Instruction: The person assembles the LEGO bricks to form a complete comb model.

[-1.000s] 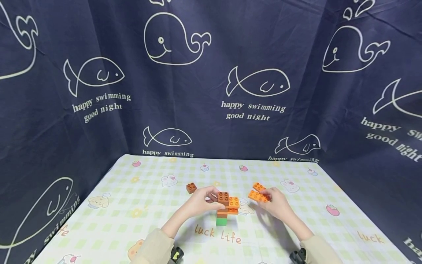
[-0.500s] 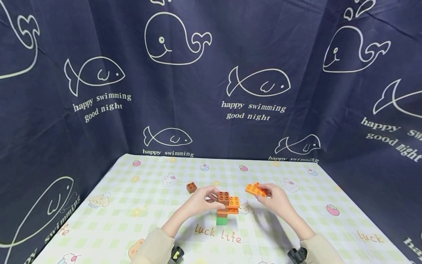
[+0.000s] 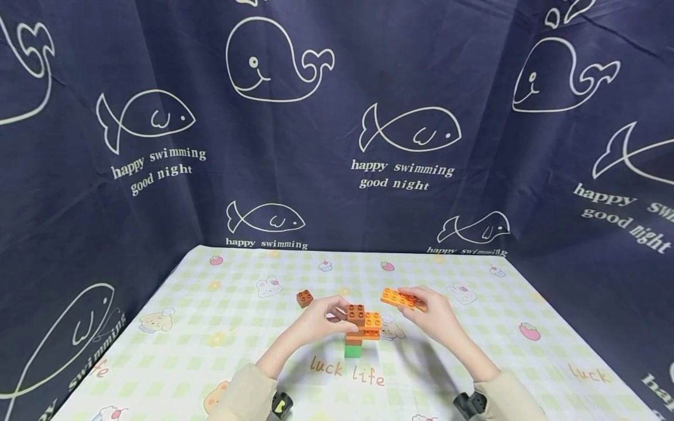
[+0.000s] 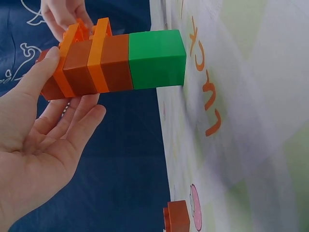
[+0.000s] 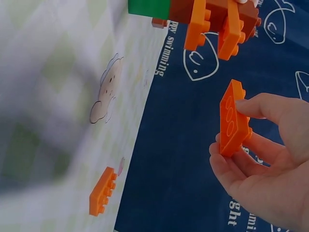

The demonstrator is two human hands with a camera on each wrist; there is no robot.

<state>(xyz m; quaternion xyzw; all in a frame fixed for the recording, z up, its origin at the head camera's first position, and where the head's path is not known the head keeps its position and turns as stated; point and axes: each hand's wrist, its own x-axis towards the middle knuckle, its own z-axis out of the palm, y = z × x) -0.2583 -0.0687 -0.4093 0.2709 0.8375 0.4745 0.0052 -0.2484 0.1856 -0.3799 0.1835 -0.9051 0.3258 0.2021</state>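
My left hand (image 3: 322,320) grips the upper part of a small tower of toy building bricks (image 4: 116,63), thumb on one side and fingers behind. Its green brick (image 3: 353,351) forms the base, with brown bricks and orange plates alternating above, and a brown brick (image 3: 356,314) on top. The orange plates stick out toward the right. Between thumb and fingers, my right hand (image 3: 434,314) pinches a separate orange plate brick (image 5: 234,121), raised to the right of the tower. The right wrist view shows this plate's hollow underside.
A loose brown brick (image 3: 304,298) lies on the table beyond my left hand. Another orange plate (image 5: 102,191) rests on the patterned tablecloth (image 3: 263,374) near my right hand. A dark blue curtain (image 3: 337,134) with fish and whales hangs behind the table.
My right hand has lifted the orange plate and carried it left toward the tower, turning it slightly. My left hand stays in place, holding the tower.
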